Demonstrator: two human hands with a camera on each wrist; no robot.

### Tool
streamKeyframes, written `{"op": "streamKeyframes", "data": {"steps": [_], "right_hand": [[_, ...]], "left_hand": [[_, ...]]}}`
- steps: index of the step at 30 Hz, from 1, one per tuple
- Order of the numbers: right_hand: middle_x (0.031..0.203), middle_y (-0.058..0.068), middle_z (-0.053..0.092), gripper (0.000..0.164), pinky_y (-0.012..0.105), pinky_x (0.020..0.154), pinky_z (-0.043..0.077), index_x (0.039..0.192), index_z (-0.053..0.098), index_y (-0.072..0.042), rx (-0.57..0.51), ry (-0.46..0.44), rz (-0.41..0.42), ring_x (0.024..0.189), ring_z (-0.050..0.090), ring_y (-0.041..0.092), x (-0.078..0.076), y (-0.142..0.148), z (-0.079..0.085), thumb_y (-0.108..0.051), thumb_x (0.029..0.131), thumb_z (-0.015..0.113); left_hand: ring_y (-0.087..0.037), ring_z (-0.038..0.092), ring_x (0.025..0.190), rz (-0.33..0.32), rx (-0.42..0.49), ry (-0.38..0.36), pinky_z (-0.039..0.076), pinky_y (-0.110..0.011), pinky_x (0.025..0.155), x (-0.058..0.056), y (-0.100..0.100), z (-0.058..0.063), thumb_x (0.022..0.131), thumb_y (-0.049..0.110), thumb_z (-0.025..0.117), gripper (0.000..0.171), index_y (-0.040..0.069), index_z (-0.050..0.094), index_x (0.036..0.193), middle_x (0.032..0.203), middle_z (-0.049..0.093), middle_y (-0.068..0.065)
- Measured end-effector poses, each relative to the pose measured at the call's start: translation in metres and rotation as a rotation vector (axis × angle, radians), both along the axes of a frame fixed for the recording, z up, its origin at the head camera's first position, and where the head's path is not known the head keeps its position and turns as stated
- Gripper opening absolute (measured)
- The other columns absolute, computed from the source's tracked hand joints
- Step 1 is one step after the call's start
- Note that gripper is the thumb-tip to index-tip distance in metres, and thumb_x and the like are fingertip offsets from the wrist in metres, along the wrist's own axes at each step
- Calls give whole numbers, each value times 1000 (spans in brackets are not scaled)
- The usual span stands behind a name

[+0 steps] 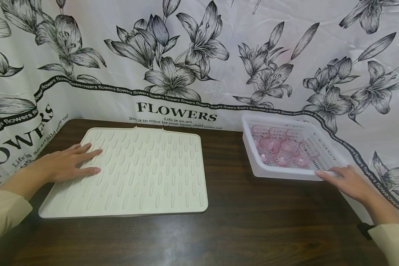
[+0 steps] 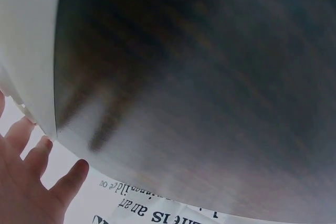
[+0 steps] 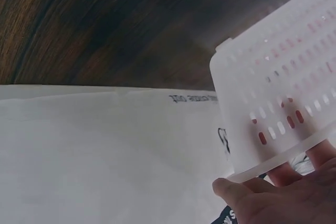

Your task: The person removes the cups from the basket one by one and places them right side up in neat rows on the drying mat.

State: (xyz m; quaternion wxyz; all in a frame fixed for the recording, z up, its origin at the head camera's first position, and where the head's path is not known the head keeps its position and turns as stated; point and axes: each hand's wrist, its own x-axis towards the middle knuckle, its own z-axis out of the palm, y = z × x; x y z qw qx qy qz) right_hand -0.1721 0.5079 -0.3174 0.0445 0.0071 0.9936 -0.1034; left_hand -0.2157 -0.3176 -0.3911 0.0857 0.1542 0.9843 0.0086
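A cream, rectangular mat (image 1: 143, 173) with rows of raised oval ridges lies on the left half of the table. My left hand (image 1: 68, 163) rests on the mat's left side with its fingers spread and straight. In the left wrist view, that hand (image 2: 31, 177) shows at the lower left corner. At the right stands a white plastic basket (image 1: 282, 174) with slotted walls. Several clear pink round pieces (image 1: 290, 147), perhaps cups, sit inside it. My right hand (image 1: 350, 183) grips the basket's near right corner, fingers over the rim, as the right wrist view shows.
The dark wooden table (image 1: 226, 221) runs under the mat and basket. A white cloth (image 1: 199, 48) printed with black flowers and lettering hangs behind and on both sides. It lies close to the basket's back and right edges.
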Motion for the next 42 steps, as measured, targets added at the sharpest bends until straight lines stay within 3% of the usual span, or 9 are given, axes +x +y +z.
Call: {"op": "streamKeyframes", "data": {"steps": [4,12,18,25,38,42], "right_hand": [[118,45,40,80,67,71,43,132,47,19,-1,20,12,98,47,57,0,-5,0,-54,98,50],[122,48,44,78,77,82,36,128,50,20,-12,38,27,110,40,65,-1,-15,1,-53,98,52],[125,48,40,81,75,80,39,130,48,21,-18,33,39,107,43,66,-2,-19,0,-53,97,53],[135,52,32,83,81,91,26,132,47,21,-21,29,45,125,23,72,-1,-29,2,-53,97,54],[130,49,41,74,77,87,35,129,53,18,-49,59,104,117,39,66,-3,-44,4,-49,97,57],[131,48,42,73,77,90,33,129,55,16,-50,49,102,122,34,67,-4,-47,3,-50,97,56]], "left_hand": [[-60,25,137,4,-4,-3,33,-78,91,0,0,1,92,71,46,85,13,37,154,154,28,-33],[-60,25,137,10,-4,-4,33,-79,90,-1,1,1,91,72,47,87,12,38,153,154,28,-33],[-60,24,137,14,3,-6,33,-79,90,-2,1,0,90,74,47,88,13,39,152,154,28,-32],[-60,25,137,13,-12,-5,34,-79,91,-3,1,1,91,73,47,87,12,39,152,154,28,-33],[-60,24,136,11,-7,-9,33,-78,92,0,1,1,91,71,48,86,11,39,152,154,28,-33],[-60,24,136,11,-3,-9,32,-78,92,0,2,1,91,71,48,85,11,39,152,154,28,-33]]}}
